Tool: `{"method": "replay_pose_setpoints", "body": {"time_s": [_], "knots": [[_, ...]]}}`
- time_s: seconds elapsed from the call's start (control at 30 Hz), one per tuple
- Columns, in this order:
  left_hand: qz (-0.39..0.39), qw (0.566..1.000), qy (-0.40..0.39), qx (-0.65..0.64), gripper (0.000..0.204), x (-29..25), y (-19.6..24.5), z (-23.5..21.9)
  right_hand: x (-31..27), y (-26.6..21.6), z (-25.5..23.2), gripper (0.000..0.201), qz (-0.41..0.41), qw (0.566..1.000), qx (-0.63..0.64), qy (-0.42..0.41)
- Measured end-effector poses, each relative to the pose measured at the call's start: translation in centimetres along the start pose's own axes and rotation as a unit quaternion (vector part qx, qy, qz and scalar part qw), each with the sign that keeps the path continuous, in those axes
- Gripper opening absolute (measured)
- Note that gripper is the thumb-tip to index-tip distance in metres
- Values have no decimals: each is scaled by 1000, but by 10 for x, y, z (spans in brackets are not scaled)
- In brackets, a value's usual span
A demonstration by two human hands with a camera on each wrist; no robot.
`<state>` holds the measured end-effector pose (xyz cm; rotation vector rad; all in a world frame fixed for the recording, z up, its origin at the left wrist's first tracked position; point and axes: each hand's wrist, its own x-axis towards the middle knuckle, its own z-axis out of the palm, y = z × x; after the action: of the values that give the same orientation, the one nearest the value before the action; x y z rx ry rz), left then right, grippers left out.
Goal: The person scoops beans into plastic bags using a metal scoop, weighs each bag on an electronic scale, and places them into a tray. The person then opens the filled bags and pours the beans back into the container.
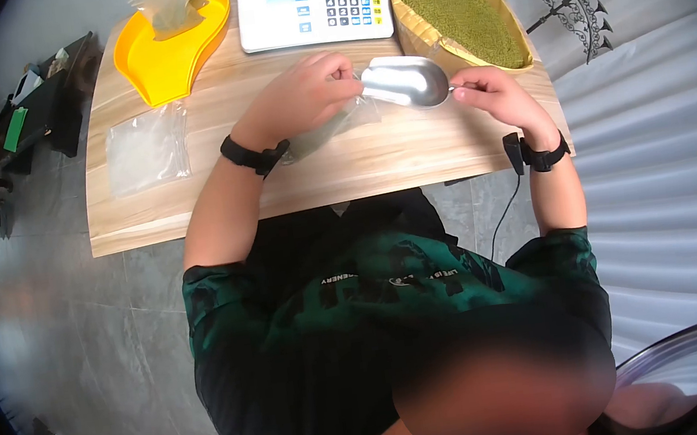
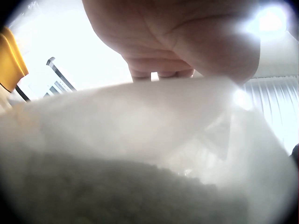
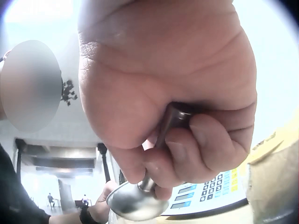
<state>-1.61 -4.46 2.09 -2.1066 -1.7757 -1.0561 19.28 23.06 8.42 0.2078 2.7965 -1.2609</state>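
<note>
My right hand (image 1: pixel 494 95) grips the handle of a metal scoop (image 1: pixel 410 81); in the right wrist view its fingers curl round the handle, with the scoop bowl (image 3: pixel 135 203) below them. The left hand (image 1: pixel 303 93) pinches the upper edge of a clear plastic bag (image 1: pixel 321 136), which hangs below it beside the scoop's front end. Close up in the left wrist view, the bag (image 2: pixel 117 116) holds a dark greenish mass of grains (image 2: pixel 107 191). Whether the scoop's tip is inside the bag's mouth, I cannot tell.
A scale (image 1: pixel 314 9) stands at the table's back, with a paper sack of green grains (image 1: pixel 463 16) to its right. A yellow tray (image 1: pixel 164 62) with a clear bag (image 1: pixel 166 5) on it is at the back left. Flat clear bags (image 1: pixel 147 151) lie in front of it.
</note>
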Motion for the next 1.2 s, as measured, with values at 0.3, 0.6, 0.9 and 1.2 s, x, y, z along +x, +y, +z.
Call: {"method": "replay_pose_setpoints", "body": {"time_s": [0.3,0.6,0.9,1.2], "knots": [[9,1000,17,15,11,0,-2,2,-31,63,-114,20,134,980,47,137],[-3,1000,23,-5,11,1,1,0,32,86,-99,31,135,966,-182,123],[-8,1000,-4,0,12,0,1,-2,62,83,-68,32,91,959,-196,182],[0,1000,15,10,12,3,5,0,4,83,-61,28,98,941,-79,313]]}}
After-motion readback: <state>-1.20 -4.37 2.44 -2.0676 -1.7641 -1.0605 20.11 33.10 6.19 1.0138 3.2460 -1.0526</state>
